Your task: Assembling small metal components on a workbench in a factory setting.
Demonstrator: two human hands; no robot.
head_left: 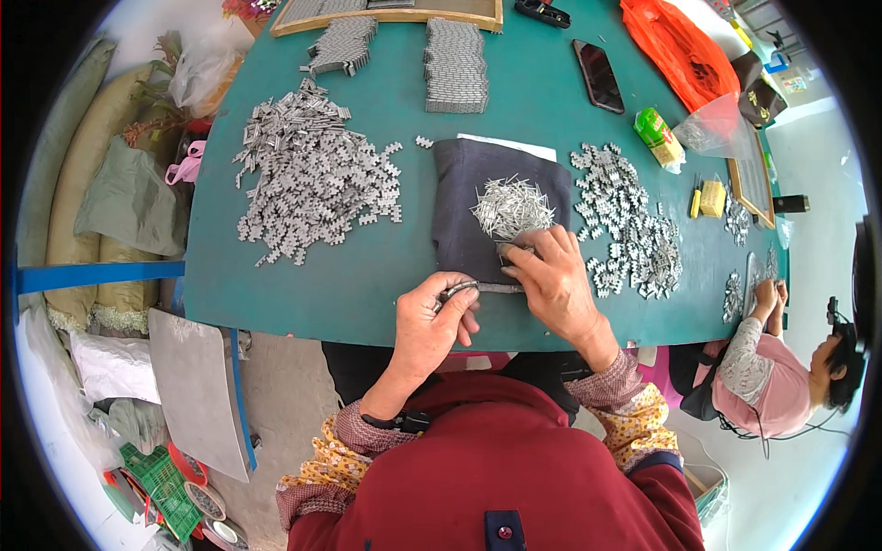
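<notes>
My left hand (430, 320) is closed at the table's near edge. Between its thumb and fingers is a small dark, curved metal piece (458, 290). My right hand (559, 283) has its fingers pinched together at the near side of a heap of thin silvery pins (513, 208); what lies between the fingertips is too small to make out. The pins rest on a folded dark cloth (453, 188). Loose grey metal links, notched at the edges, form a big heap (317, 179) to the left and a smaller heap (648, 257) to the right.
Neat blocks of links (456, 69) stand at the back near a wood-framed tray (386, 16). A phone (598, 76), a red plastic bag (680, 55) and a green-yellow packet (659, 138) lie at the back right. A co-worker in pink (767, 381) sits at the right edge.
</notes>
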